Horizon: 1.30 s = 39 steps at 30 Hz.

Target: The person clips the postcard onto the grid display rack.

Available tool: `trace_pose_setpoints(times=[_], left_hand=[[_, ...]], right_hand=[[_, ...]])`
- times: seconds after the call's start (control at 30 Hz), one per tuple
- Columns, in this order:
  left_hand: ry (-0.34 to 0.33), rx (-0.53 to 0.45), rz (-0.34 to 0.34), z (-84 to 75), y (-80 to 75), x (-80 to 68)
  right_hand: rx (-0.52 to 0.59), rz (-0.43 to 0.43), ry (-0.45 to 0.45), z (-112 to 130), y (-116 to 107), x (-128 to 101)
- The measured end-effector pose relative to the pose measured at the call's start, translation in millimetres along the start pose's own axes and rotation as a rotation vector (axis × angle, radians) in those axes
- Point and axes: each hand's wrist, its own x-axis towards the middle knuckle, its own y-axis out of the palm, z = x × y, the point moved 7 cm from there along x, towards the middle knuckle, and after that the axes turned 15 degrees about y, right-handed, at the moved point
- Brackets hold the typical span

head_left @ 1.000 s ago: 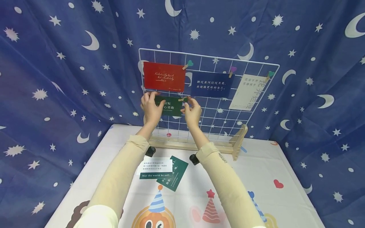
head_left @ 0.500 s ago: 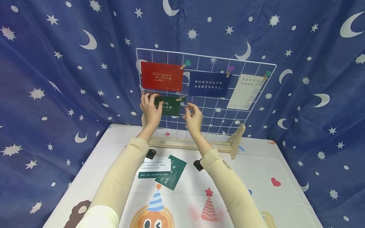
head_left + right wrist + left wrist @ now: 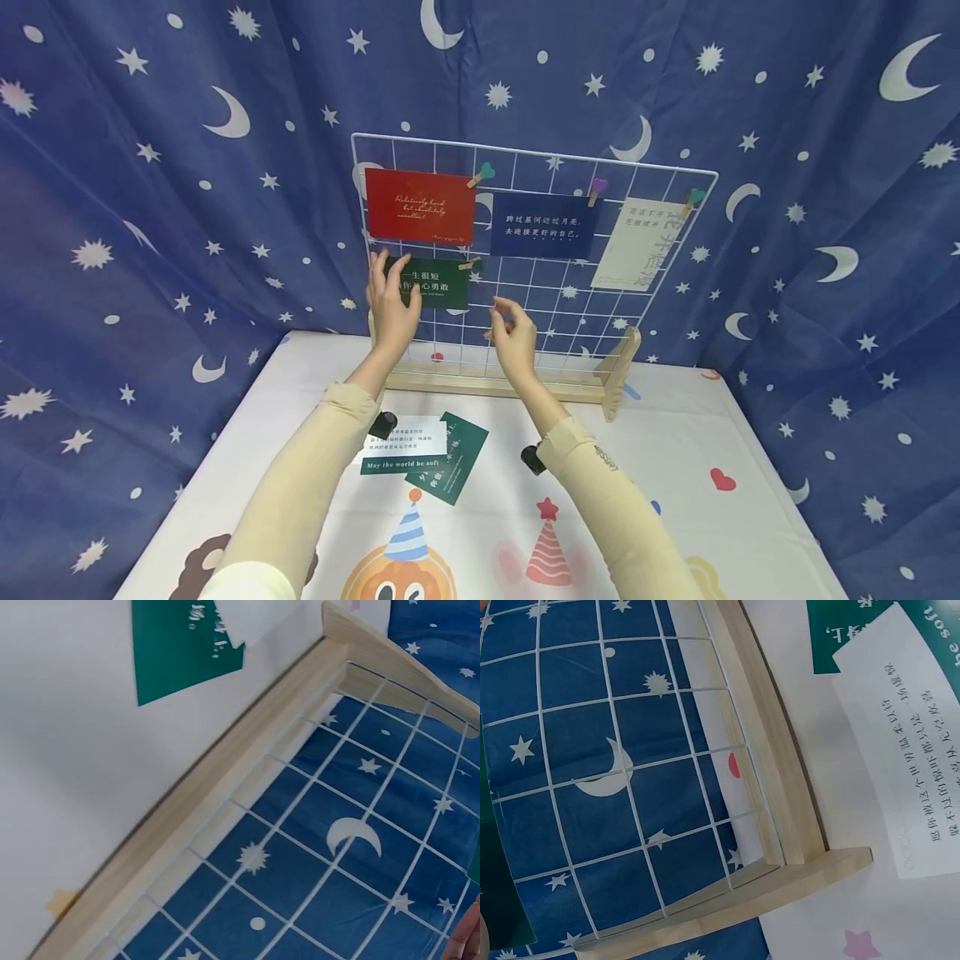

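Green card (image 3: 441, 285) pegged to the wire grid (image 3: 535, 154), below a red card (image 3: 421, 207).
Left hand (image 3: 392, 307), fingers spread, overlaps its left end, perhaps touching; right hand (image 3: 515, 340), loosely curled, hangs apart at right.

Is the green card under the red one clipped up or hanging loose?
Clipped up, it appears: a clothespin sits at the upper right corner of the green card. The left hand partly covers it.

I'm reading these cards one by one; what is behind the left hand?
Part of the hanging green card and the wire grid. The left hand covers some of the card's left part; lettering hidden there cannot be read.
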Motion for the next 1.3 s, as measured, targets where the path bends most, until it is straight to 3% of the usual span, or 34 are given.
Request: trace_pose_setpoints(times=[0.23, 0.43, 0.67, 0.83, 1.0, 1.3], left_hand=[[0.014, -0.011, 0.006, -0.9, -2.2, -10.0], [0.024, -0.030, 0.014, -2.2, -1.2, -20.2], [0.016, -0.072, -0.003, -4.4, 0.2, -29.1], [0.019, -0.102, -0.015, -5.4, 0.4, -38.7], [0.036, -0.177, 0.022, -11.9, 1.3, -48.9], [-0.005, -0.240, 0.039, -14.6, -5.4, -62.6]], right_hand=[[-0.052, 0.022, -0.020, 16.0, -7.4, -24.1], [-0.087, 0.030, -0.004, 4.4, -11.6, -29.3], [-0.088, 0.038, 0.022, -37.2, -10.8, -17.6], [-0.090, 0.058, -0.008, -43.4, -11.6, -22.7], [-0.154, 0.056, -0.024, -44.5, -16.5, -28.9], [-0.229, 0.082, -0.014, -50.6, -24.6, -34.2]])
